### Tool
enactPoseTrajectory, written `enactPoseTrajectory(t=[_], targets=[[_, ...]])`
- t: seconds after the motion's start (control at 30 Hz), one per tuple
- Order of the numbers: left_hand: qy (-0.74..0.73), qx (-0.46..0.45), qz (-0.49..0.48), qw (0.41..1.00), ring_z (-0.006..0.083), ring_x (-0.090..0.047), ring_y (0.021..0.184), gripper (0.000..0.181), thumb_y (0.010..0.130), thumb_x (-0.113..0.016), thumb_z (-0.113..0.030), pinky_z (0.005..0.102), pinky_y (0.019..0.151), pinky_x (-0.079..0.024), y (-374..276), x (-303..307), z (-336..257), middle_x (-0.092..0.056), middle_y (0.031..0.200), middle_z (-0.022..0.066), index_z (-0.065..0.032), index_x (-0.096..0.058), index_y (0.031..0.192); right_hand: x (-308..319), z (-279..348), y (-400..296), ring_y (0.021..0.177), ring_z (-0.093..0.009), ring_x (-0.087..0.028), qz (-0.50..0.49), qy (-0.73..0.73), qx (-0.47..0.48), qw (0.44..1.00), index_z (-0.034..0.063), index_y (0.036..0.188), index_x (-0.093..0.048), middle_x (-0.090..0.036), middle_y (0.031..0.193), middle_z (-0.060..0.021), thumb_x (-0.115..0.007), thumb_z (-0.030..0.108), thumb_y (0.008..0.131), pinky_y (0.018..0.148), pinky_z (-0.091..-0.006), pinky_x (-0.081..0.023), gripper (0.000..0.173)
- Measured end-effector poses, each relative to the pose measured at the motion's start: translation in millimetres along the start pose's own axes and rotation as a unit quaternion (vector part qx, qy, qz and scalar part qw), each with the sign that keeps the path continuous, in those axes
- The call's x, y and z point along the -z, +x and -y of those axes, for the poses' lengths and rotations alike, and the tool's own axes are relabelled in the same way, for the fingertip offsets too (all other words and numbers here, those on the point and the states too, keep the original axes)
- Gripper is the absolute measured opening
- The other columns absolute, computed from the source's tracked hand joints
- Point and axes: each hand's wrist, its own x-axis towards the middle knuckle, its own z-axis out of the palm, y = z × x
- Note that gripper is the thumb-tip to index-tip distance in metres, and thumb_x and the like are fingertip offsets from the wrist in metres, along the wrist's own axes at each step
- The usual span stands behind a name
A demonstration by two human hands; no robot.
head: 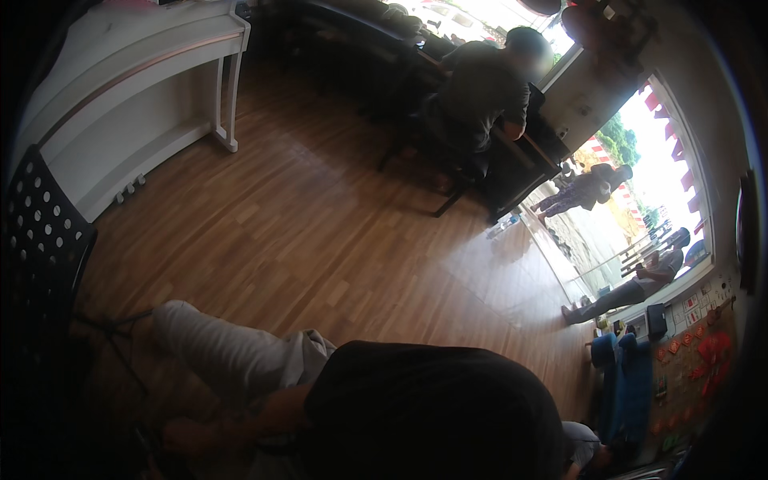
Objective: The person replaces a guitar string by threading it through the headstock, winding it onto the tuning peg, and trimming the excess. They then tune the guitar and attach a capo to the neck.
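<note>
Deep shadow covers the lower left, where my right hand (189, 435) rests low beside a thin dark object (144, 441); its kind and whether the fingers grip it cannot be told. A bare forearm leads to it from a black short-sleeved top (432, 396). Above the forearm lies a bent leg in light grey trousers (222, 348). My left hand cannot be made out. A black music stand (51, 222) with round holes rises at the left edge, its thin tripod legs (114, 330) near the knee.
A white upright piano (150, 78) stands upper left on the wood floor (288, 240). A person (486, 90) sits at a dark piano (522, 162). Two people (594, 186) (648, 276) stand by the bright doorway. Right are a blue sofa (627, 384) and another person (582, 447).
</note>
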Motion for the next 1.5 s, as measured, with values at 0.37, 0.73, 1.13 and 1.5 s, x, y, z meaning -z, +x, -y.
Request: enactPoseTrajectory(t=[0.37, 0.73, 1.13, 1.5], targets=[[0.009, 0.028, -0.010, 1.000, 0.0269, -0.042, 0.053, 0.046, 0.082, -0.083, -0.034, 0.0419, 0.057, -0.043, 4, 10, 25, -0.048, 0.055, 0.0132, 0.0005, -0.059, 0.063, -38, 3, 59, 0.072, -0.038, -0.065, -0.020, -0.080, 0.171, 0.982, -0.0007, 0.081, -0.070, -0.066, 0.079, -0.0209, -0.069, 0.023, 0.077, 0.067, -0.0450, -0.053, 0.024], [0.109, 0.105, 0.084, 0.985, 0.0247, -0.062, 0.086, 0.054, 0.087, -0.076, -0.040, 0.0379, 0.080, -0.051, 36, 11, 94, -0.071, 0.100, 0.0188, 0.0081, -0.067, 0.110, -14, 30, 78, 0.078, -0.042, -0.066, 0.120, 0.018, 0.119, 0.985, -0.0018, 0.081, -0.069, -0.066, 0.080, -0.0237, -0.067, 0.016, 0.074, 0.068, -0.0485, -0.052, 0.019], [0.013, 0.069, 0.007, 0.998, 0.0277, -0.051, 0.067, 0.052, 0.079, -0.082, -0.044, 0.0441, 0.066, -0.044, 18, -6, 77, -0.057, 0.071, 0.0185, 0.0032, -0.059, 0.078, 3, 25, 64, 0.083, -0.044, -0.063, 0.133, 0.064, 0.057, 0.987, -0.0028, 0.084, -0.065, -0.065, 0.081, -0.0257, -0.064, 0.012, 0.078, 0.074, -0.0520, -0.049, 0.016], [-0.060, 0.111, -0.043, 0.991, 0.0306, -0.043, 0.049, 0.059, 0.064, -0.090, -0.045, 0.0415, 0.051, -0.038, 30, 15, 49, -0.046, 0.053, 0.0116, -0.0056, -0.046, 0.060, 3, 27, 89, 0.060, -0.014, -0.067, 0.230, 0.073, -0.110, 0.964, -0.0030, 0.097, -0.064, -0.069, 0.073, -0.0097, -0.076, 0.014, 0.086, 0.054, -0.0280, -0.051, 0.024]])
